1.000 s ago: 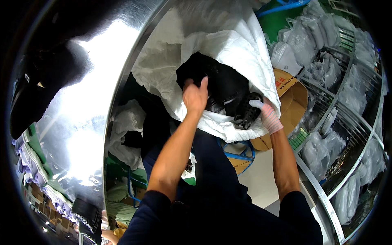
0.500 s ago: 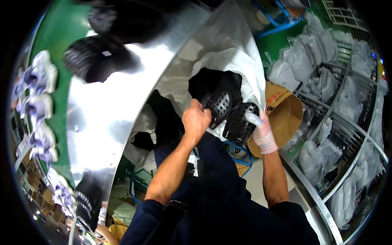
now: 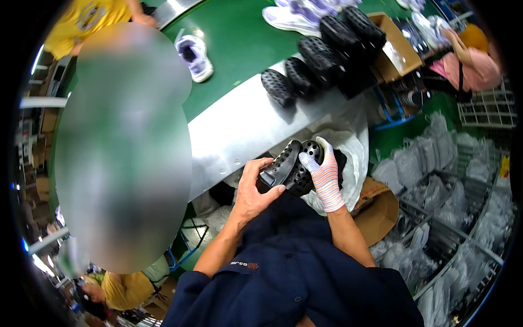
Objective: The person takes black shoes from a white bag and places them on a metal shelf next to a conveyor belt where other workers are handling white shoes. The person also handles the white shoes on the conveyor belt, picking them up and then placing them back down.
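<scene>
Since the earlier frame our view has swung up from the white bag to the desk, and our hands have lifted the two black perforated rubber shoe soles (image 3: 291,169) clear of it, up to the steel edge. We hold the pair pressed together, long axes running from lower left to upper right, toe ends pointing toward the conveyor.

Our bare left hand (image 3: 256,191) has its grip closed around the lower end of the near sole, thumb lying across its rim. Our right hand (image 3: 324,177), in a striped knit glove, has its grip closed over the far sole, fingers curled across its holed face.

Just behind the soles the white plastic sack (image 3: 354,158) gapes open. A row of black studded soles (image 3: 321,57) lies on the silver metal desk edge (image 3: 239,136), beside the green conveyor belt (image 3: 239,38) carrying a white and lilac sneaker (image 3: 193,54). A brown cardboard box (image 3: 397,49) stands at the belt's far end; another brown carton (image 3: 381,210) sits below the sack. Clear plastic bags (image 3: 436,180) fill wire racks to our right.
</scene>
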Action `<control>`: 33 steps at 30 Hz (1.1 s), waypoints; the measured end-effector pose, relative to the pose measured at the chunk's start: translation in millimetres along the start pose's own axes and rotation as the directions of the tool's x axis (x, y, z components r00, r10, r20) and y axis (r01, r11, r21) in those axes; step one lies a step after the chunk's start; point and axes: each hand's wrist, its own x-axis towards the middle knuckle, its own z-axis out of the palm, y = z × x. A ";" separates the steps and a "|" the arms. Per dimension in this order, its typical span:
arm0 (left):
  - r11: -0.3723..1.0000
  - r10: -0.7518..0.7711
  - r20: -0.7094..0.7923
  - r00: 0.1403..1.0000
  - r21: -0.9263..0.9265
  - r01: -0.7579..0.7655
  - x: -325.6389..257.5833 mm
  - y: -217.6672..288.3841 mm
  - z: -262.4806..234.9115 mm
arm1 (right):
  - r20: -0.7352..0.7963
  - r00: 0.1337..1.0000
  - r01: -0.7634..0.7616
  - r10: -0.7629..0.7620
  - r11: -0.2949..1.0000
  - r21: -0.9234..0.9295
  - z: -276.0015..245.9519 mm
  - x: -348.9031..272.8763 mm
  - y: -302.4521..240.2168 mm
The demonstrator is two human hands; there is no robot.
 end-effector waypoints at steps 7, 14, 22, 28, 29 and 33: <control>0.989 -0.126 -0.293 0.948 -0.111 0.098 -14.7 -18.9 -58.5 | 0.359 0.924 -0.350 0.134 0.678 0.647 104.3 4.9 -55.5; 0.933 0.282 -0.261 0.923 0.301 -0.200 28.7 -46.2 -110.8 | 0.413 0.883 -0.438 0.224 0.711 0.550 196.8 47.7 -14.1; 0.974 0.105 -0.315 0.943 0.224 -0.034 23.0 -71.0 -116.1 | 0.158 0.959 -0.262 0.235 0.948 0.182 197.0 72.4 -29.0; 0.990 0.001 -0.381 0.925 0.128 0.052 41.2 -115.3 -96.3 | 0.288 0.933 -0.243 0.216 0.968 0.060 193.4 79.1 -35.6; 0.993 -0.022 -0.384 0.923 0.099 0.065 42.3 -119.9 -96.9 | 0.356 0.917 -0.205 0.179 0.978 0.037 191.6 83.0 -36.6; 0.984 -0.147 -0.379 0.914 0.041 0.176 32.4 -101.3 -121.3 | 0.533 0.831 -0.198 0.157 0.980 0.020 199.0 96.1 -48.3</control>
